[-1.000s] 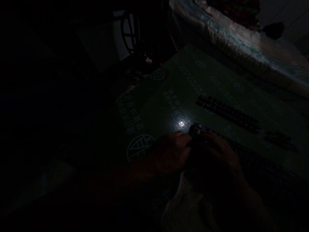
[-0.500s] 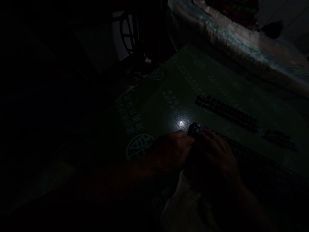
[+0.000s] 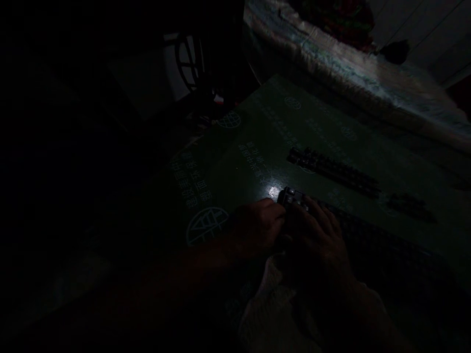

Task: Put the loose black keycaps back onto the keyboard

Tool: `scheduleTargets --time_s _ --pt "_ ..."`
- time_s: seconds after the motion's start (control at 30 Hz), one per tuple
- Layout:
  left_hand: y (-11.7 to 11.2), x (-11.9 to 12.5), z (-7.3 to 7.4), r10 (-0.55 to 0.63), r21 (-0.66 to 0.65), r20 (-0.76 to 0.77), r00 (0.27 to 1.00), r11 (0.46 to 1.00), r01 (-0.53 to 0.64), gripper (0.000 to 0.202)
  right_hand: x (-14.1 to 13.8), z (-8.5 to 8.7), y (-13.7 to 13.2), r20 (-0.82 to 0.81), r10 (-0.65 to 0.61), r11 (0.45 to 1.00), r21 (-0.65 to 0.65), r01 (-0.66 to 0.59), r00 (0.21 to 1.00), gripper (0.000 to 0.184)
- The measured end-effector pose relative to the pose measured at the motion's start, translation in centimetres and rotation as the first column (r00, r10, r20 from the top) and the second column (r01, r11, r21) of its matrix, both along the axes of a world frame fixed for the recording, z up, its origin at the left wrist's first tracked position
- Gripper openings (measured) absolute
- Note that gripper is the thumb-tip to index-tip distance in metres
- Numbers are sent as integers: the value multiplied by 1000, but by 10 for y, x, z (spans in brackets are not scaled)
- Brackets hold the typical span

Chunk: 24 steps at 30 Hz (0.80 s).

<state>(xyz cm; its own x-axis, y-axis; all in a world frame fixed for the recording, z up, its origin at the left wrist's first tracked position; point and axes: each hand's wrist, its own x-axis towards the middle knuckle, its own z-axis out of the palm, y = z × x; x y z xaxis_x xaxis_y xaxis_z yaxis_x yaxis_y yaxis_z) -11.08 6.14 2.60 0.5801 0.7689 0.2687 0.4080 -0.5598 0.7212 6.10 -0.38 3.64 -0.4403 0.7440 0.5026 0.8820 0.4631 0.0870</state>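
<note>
The scene is very dark. A long black keyboard (image 3: 293,194) lies slantwise on a green printed board (image 3: 235,166), its left end lit and the rest in shadow. Curled at that left end, my left hand (image 3: 267,218) is closed, its fingertips against the keyboard's edge. Whatever it may pinch is hidden. My right hand (image 3: 320,228) bends over the keyboard's near side, fingers side by side on top, thumb out of sight. Behind the keyboard, small black pieces that look like keycaps (image 3: 334,171) stand in rows, with a shorter group (image 3: 412,207) to their right.
Below my hands is a pale cloth (image 3: 272,299). A bed edge with a light, fringed cover (image 3: 346,63) runs along the back right. At the back left stands a dark frame with a spoked wheel (image 3: 187,63). A bright light spot (image 3: 273,191) reflects off the board.
The whole view has shifted a little, so the board and hands appear farther left. My right fingers sit slightly farther from the keyboard's left end, showing more of its keys.
</note>
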Motion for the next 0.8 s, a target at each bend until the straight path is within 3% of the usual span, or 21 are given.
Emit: scheduleTargets --time_s 0.17,0.33,0.43,0.63,0.8 --pt "0 -1 3 40 -30 30 999 999 -39 9 27 13 -3 -121 -126 989 57 134 985 18" --pt "3 2 8 109 -86 -7 994 990 -109 6 51 18 -1 -184 -141 990 -18 140 973 23" --pt "5 5 11 130 -112 -103 986 984 -141 8 62 24 10 -206 -144 989 -51 136 968 26" --pt "7 8 10 150 -103 -235 960 979 -178 11 81 36 58 -173 -166 981 -130 145 971 26" --pt "8 7 8 161 -120 -229 960 974 -192 16 89 40 114 -68 -267 923 -306 234 961 21"
